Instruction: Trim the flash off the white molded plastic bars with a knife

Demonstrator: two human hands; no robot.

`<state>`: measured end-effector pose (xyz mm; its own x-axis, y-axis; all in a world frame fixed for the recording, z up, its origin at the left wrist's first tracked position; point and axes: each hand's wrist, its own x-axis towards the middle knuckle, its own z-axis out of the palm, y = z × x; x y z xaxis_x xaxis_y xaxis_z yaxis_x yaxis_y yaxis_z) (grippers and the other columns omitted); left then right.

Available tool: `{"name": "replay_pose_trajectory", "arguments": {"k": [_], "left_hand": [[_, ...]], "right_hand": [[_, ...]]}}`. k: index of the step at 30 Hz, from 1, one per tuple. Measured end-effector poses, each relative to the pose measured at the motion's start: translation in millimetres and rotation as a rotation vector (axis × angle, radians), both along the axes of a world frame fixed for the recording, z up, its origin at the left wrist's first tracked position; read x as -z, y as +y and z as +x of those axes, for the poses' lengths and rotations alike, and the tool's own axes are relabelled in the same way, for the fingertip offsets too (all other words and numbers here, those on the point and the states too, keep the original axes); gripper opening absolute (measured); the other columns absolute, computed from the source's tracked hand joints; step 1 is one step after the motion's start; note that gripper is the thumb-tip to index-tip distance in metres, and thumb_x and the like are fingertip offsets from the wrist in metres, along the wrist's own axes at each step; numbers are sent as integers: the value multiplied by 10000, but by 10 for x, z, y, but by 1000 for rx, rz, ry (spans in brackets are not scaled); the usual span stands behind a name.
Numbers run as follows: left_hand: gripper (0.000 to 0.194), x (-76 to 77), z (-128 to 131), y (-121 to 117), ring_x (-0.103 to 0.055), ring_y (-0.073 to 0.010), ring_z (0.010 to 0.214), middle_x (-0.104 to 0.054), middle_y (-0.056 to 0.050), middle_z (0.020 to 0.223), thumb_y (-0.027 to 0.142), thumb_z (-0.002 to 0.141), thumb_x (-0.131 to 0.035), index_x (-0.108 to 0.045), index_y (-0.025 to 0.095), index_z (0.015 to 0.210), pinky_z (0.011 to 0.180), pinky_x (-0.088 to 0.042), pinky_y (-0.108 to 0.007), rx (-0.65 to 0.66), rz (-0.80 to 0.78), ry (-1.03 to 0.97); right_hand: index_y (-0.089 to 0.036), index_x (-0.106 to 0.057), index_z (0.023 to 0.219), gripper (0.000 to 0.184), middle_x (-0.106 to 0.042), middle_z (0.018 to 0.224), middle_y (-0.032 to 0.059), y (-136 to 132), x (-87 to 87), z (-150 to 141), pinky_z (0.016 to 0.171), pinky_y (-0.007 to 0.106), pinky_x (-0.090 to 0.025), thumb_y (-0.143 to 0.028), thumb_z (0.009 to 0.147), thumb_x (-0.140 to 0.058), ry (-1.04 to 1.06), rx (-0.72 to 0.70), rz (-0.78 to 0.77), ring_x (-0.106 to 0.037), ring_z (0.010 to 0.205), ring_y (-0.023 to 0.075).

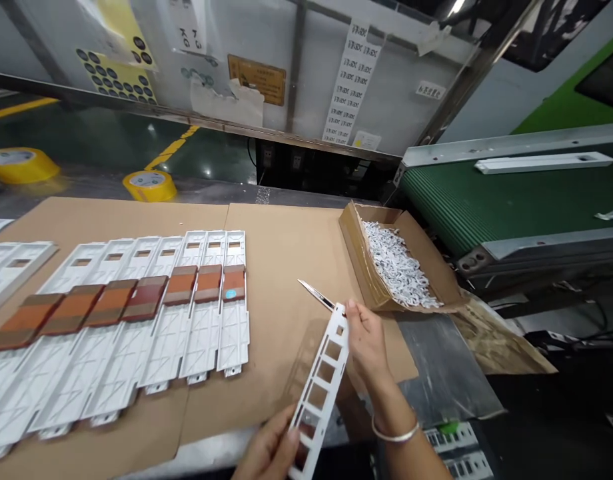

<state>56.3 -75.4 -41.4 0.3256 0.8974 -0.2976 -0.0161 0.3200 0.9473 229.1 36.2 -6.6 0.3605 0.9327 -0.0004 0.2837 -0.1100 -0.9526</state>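
A long white plastic frame [321, 383] with a row of rectangular openings slants between my two hands over the front of the cardboard. My left hand [269, 447] grips its lower end, thumb on top. At the upper end, my right hand [370, 340] pinches the corner between thumb and fingers; a metal bangle circles that wrist. Just behind the frame's upper end lies a knife [314, 292] with a pointed blade, its rear part hidden. To the left, several white plastic panels [234, 340] lie side by side, with orange-brown blocks [179, 285] across them.
An open cardboard box [359, 257] holds many small white parts [396, 267]. Behind it on the right runs a green conveyor belt [456, 193] carrying a long white piece [544, 163]. Yellow tape rolls [149, 187] stand at the back left. More white frames [454, 437] are low on the right.
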Motion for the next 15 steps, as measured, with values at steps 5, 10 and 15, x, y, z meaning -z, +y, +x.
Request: {"name": "replay_pose_trajectory", "arguments": {"k": [5, 10, 15], "left_hand": [[400, -387, -105, 195, -583, -104, 616, -678, -56, 743, 442, 795, -591, -634, 144, 1059, 569, -444, -207, 126, -555, -417], [449, -529, -29, 230, -637, -160, 706, -698, -147, 898, 388, 798, -594, -592, 97, 1140, 610, -468, -251, 185, -563, -491], [452, -552, 103, 231, -634, -150, 710, -695, -142, 908, 411, 805, -579, -580, 96, 1129, 617, -460, -237, 287, -553, -454]], "right_hand": [[-178, -454, 599, 420, -381, 505, -80, 47, 106, 149, 422, 207, -275, -499, 866, -501, 123, 76, -50, -350, 434, 64], [-145, -534, 686, 335, -471, 565, -78, -7, 205, 303, 448, 191, -367, -396, 906, -517, 223, 142, -124, -429, 446, 50], [-136, -563, 746, 299, -517, 600, -65, -160, 209, 496, 465, 193, -407, -369, 922, -502, 269, 269, -135, -472, 468, 53]]}}
